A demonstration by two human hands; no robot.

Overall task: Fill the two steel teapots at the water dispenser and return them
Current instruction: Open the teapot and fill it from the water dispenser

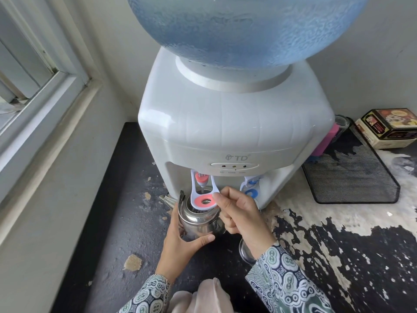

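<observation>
A round, polished steel teapot stands on the worn black worktop, under the red tap at the front of the smooth white plastic dispenser. The left hand wraps the pot's shiny belly, thumb across the front. The right hand has its fingers curled round the flat white lever with its pink ring. The pot's lid is off. A rippled blue bottle sits on the dispenser. By the worktop's right edge lie a black mesh tray and a printed box.
</observation>
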